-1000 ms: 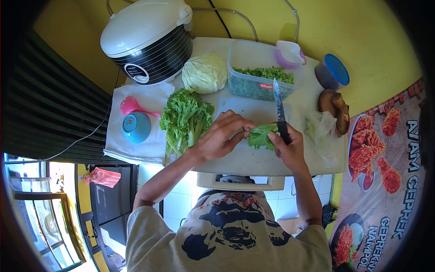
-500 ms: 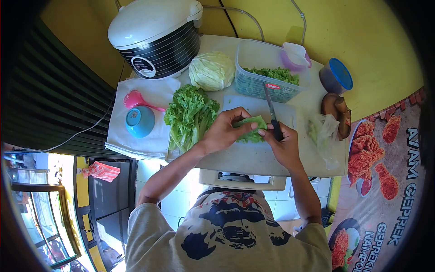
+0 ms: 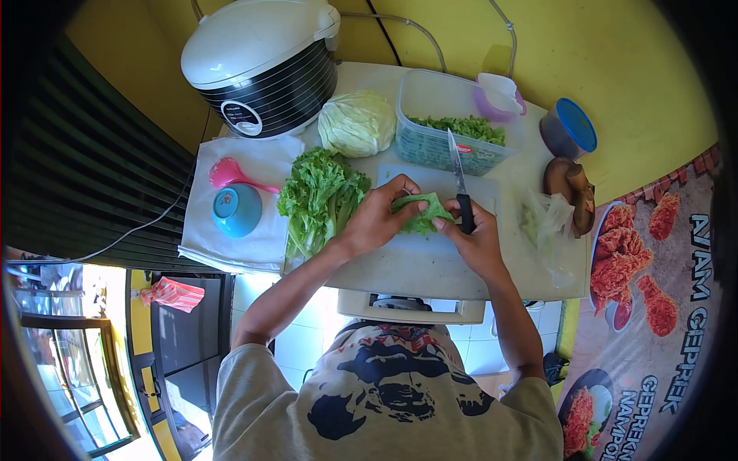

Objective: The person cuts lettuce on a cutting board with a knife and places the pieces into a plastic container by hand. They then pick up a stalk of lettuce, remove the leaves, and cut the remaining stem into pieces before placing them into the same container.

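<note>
- I'm seeing my left grip (image 3: 380, 215) closing thumb and fingers together on a green lettuce leaf (image 3: 423, 215), which is hanging folded between my two hands, over the near part of the pale cutting board (image 3: 483, 188).
- My right grip (image 3: 475, 234) is clamping the black handle of a knife (image 3: 459, 180); the blade is pointing to the far side, and the thumb is touching the leaf's right edge.
- Beyond the hands, a clear container (image 3: 430, 154) is standing uncovered, holding cut greens (image 3: 465, 127).
- At the far right, a tub (image 3: 569, 131) is wearing a blue lid; I'm not managing to tell its contents.
- To the left, a blue bowl (image 3: 238, 211) is resting upside down beside a pink ladle (image 3: 227, 173), both lying on white sheeting (image 3: 196, 230).
- On the tabletop (image 3: 392, 276), leafy lettuce (image 3: 323, 203) is lying just left of my left hand, with a cabbage (image 3: 357, 124) sitting behind it and a rice cooker (image 3: 265, 84) standing at the far left.
- A plastic bag (image 3: 550, 211) is lying right of the knife.
- Behind everything, a yellow wall (image 3: 630, 69) is rising; a food banner (image 3: 653, 369) is showing at the right.
</note>
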Available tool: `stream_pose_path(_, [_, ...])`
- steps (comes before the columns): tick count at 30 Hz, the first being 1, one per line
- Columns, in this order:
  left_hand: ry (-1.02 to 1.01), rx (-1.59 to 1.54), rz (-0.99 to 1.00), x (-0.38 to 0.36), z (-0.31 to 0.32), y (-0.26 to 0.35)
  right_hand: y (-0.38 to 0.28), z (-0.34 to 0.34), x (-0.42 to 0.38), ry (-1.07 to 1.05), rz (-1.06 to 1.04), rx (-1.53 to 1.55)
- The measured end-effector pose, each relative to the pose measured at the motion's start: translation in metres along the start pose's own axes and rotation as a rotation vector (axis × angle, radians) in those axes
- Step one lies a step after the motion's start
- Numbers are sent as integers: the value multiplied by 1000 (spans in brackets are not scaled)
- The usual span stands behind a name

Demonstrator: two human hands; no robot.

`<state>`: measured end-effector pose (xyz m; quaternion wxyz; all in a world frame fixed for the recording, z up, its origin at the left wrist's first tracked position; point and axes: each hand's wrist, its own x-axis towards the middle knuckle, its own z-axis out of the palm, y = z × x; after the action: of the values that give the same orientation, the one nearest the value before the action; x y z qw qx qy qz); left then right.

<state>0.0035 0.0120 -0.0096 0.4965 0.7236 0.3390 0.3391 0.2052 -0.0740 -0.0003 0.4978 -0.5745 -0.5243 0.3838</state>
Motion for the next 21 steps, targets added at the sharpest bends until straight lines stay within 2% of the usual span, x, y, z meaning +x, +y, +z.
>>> stream_pose_path(2, [-24, 105, -188, -1, -7, 24, 8, -4, 3, -12, -30, -60])
stream_pose_path(5, [50, 426, -113, 0, -5, 29, 7, 0, 3, 46, -64, -234])
stream_pose_path(8, [193, 561, 191, 1, 4, 8, 4, 4, 2, 61, -57, -330])
stream_pose_path(14, [16, -9, -190, 2, 1, 25, 10, 0, 2, 47, -76, -261])
stream_pose_path(17, [33, 151, -114, 4, 1, 10, 9, -1, 3, 53, -72, -258])
stream_pose_path(20, [0, 113, -189, 5, -2, 26, 4, 0, 4, 42, -74, -263])
stream_pose_path(21, [12, 119, -127, 4, -1, 20, 3, 0, 4, 36, -72, -263])
